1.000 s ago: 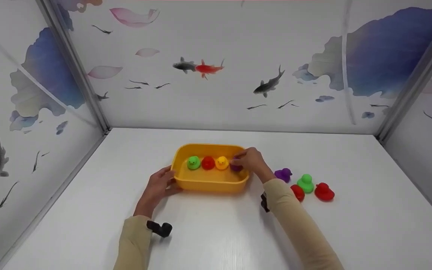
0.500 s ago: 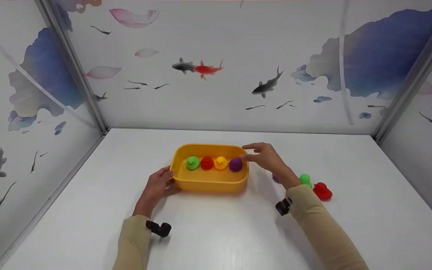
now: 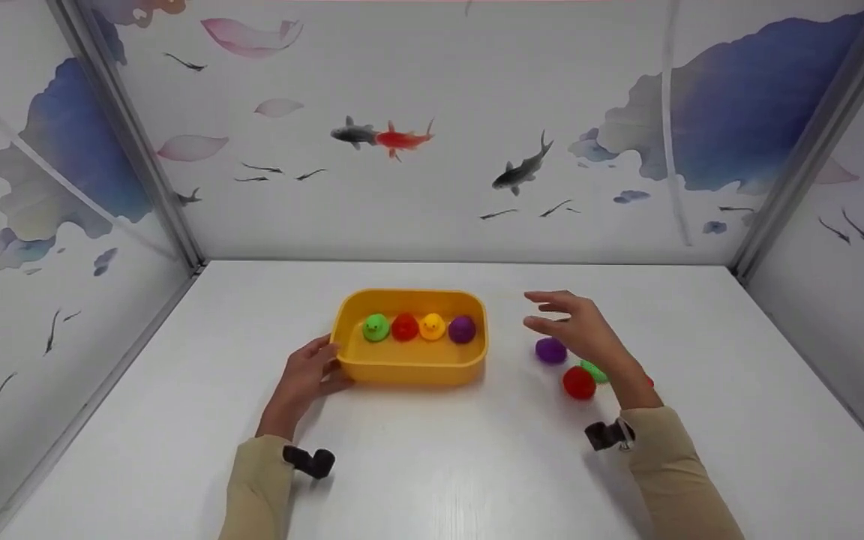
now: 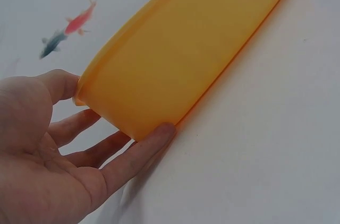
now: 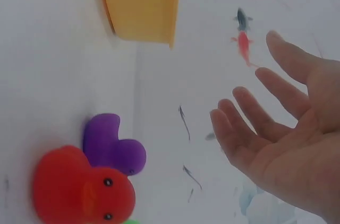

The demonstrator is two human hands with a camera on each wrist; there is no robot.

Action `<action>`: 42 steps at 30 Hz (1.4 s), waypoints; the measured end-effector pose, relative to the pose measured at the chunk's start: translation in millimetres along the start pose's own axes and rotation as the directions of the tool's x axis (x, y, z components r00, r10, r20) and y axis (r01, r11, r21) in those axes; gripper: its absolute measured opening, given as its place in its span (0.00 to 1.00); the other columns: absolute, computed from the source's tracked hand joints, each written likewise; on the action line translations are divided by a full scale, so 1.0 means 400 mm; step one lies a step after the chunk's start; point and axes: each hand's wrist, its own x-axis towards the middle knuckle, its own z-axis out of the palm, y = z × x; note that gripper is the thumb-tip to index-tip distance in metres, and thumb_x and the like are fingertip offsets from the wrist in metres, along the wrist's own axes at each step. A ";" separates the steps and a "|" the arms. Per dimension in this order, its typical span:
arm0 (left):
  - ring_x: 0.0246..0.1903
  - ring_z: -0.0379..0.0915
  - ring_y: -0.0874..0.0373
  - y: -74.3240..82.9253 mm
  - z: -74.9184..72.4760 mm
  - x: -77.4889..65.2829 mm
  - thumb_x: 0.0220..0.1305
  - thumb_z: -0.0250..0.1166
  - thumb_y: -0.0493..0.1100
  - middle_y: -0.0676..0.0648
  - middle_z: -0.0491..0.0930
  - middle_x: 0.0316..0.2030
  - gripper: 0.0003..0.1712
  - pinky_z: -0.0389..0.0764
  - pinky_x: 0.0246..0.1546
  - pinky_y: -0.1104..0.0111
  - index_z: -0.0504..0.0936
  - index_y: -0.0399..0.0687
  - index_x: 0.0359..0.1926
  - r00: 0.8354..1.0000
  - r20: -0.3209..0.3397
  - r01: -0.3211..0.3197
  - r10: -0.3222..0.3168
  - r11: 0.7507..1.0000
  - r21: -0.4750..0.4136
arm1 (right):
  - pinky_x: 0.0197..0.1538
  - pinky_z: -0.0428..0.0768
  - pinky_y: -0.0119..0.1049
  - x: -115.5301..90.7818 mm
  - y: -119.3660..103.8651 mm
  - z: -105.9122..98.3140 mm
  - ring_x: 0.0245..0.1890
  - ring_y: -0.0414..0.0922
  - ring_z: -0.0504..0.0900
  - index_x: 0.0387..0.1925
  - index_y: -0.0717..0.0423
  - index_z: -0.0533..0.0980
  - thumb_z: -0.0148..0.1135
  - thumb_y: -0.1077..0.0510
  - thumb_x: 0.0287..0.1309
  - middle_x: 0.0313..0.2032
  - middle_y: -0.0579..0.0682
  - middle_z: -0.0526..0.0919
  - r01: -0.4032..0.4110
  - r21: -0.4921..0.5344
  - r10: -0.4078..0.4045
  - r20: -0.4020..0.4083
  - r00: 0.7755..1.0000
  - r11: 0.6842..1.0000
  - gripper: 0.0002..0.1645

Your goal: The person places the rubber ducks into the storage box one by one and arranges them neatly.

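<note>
A yellow plastic basket (image 3: 409,373) stands on the table. Green (image 3: 376,328), red (image 3: 405,327), yellow (image 3: 432,326) and purple (image 3: 462,329) rubber ducks sit in a row inside it. My left hand (image 3: 307,376) holds the basket's left front corner; the left wrist view shows one digit along its near side and other fingertips hidden behind it. Above the loose ducks on the right, my right hand (image 3: 580,326) hovers with spread fingers and holds nothing. Below it lie a purple duck (image 5: 114,145), a red duck (image 5: 82,187), and a green duck (image 3: 594,370) partly covered by the hand.
Beyond the right wrist, a sliver of another red duck (image 3: 650,382) shows. White panels printed with fish and petals enclose the table (image 3: 402,465) at the back and both sides. A black wrist camera (image 3: 610,434) sits on the right cuff, another (image 3: 310,461) on the left.
My right hand has let go of the purple duck in the basket and moved right, over the loose ducks. My left hand keeps its place at the basket. The head view has shifted slightly.
</note>
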 end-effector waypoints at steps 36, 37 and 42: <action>0.55 0.78 0.50 -0.003 -0.010 -0.005 0.77 0.52 0.53 0.41 0.73 0.66 0.30 0.85 0.54 0.63 0.64 0.52 0.74 1.000 -0.001 -0.015 0.015 1.000 -0.006 | 0.64 0.76 0.51 -0.104 0.331 -0.214 0.64 0.58 0.71 0.62 0.59 0.71 0.66 0.45 0.63 0.62 0.61 0.74 -0.080 -0.036 0.083 0.091 0.992 0.996 0.33; 0.55 0.78 0.50 -0.004 -0.010 -0.004 0.76 0.52 0.53 0.41 0.74 0.66 0.30 0.85 0.54 0.63 0.64 0.51 0.74 1.000 -0.003 -0.017 0.017 1.000 -0.004 | 0.64 0.76 0.50 -0.104 0.336 -0.211 0.64 0.57 0.71 0.62 0.58 0.71 0.66 0.45 0.62 0.62 0.61 0.74 -0.098 -0.035 0.101 0.099 0.990 0.995 0.33; 0.56 0.78 0.49 -0.008 -0.008 -0.004 0.76 0.53 0.53 0.41 0.74 0.66 0.30 0.85 0.54 0.63 0.64 0.51 0.74 1.000 0.004 -0.025 0.025 1.000 0.005 | 0.62 0.77 0.50 -0.107 0.351 -0.204 0.63 0.56 0.71 0.64 0.56 0.70 0.66 0.43 0.62 0.64 0.60 0.73 -0.164 -0.041 0.168 0.128 0.977 0.986 0.35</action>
